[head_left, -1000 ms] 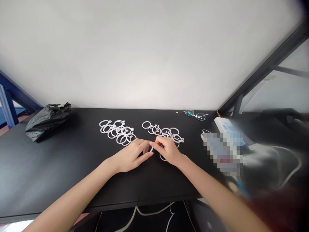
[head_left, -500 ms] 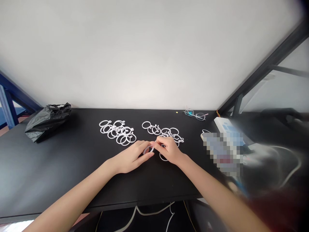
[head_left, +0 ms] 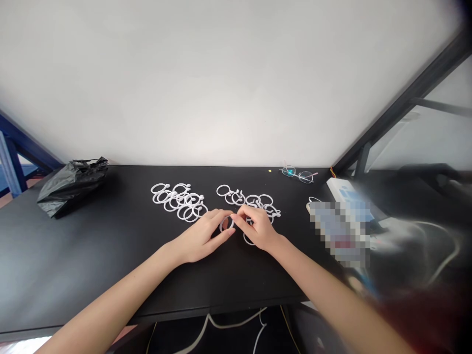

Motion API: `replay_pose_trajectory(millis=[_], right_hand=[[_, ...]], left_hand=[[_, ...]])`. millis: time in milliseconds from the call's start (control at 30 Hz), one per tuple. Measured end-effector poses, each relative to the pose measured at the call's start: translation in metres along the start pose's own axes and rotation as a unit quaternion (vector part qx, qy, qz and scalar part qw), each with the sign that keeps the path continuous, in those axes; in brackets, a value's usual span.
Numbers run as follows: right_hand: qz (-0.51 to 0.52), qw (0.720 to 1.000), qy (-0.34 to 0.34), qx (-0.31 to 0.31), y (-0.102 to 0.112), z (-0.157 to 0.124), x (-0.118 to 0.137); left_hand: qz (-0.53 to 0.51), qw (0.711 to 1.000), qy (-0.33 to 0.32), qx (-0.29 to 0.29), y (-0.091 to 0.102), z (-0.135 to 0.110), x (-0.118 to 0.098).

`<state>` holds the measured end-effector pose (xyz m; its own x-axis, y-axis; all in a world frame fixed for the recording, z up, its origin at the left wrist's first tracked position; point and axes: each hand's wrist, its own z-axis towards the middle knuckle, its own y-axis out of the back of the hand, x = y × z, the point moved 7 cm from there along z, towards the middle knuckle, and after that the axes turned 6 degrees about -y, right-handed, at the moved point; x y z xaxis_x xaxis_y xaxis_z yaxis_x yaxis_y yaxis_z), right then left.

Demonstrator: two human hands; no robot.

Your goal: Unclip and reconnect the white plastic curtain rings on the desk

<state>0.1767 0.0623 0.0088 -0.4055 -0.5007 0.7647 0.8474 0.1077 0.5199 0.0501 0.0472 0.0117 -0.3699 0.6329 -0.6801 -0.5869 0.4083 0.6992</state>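
A white plastic ring, like a curtain ring (head_left: 221, 227), is held between my two hands low over the black table (head_left: 121, 255). My left hand (head_left: 202, 238) curls around its left side, fingers above and thumb below. At its upper right, the thumb and forefinger of my right hand (head_left: 259, 229) pinch it, covering that part. Left of the hands lies a cluster of similar rings with small round ends (head_left: 178, 199). More rings (head_left: 238, 198) lie scattered behind my right hand, some partly hidden beneath it.
A crumpled black plastic bag (head_left: 72, 187) sits at the far left. Glasses (head_left: 305, 177) lie by the wall at the back right, with a blurred phone (head_left: 332, 231) and a white box (head_left: 339, 186) farther right. Cables (head_left: 236, 324) hang below the table's front edge.
The held ring has turned slightly, and its opening shows more clearly between my fingers. Both hands stay nearly in place; the loose rings lie as before.
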Motion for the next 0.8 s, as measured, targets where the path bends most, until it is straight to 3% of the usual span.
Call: replay_pose_trajectory(millis=[267,467,567,800], right_hand=[[-0.015,0.998,0.034,-0.048,0.004,0.0,0.007],[-0.031,0.999,0.019,-0.036,0.002,0.002,0.001],[-0.03,0.999,0.021,-0.024,-0.001,0.002,-0.001],[-0.058,0.998,0.0,-0.002,-0.003,0.002,-0.006]], left_hand=[[0.122,0.992,-0.02,-0.037,0.007,0.001,0.005],[0.308,0.939,0.054,-0.139,0.031,-0.005,0.031],[0.357,0.921,0.076,-0.134,0.034,-0.006,0.043],[0.362,0.924,0.082,-0.095,0.028,-0.005,0.052]])
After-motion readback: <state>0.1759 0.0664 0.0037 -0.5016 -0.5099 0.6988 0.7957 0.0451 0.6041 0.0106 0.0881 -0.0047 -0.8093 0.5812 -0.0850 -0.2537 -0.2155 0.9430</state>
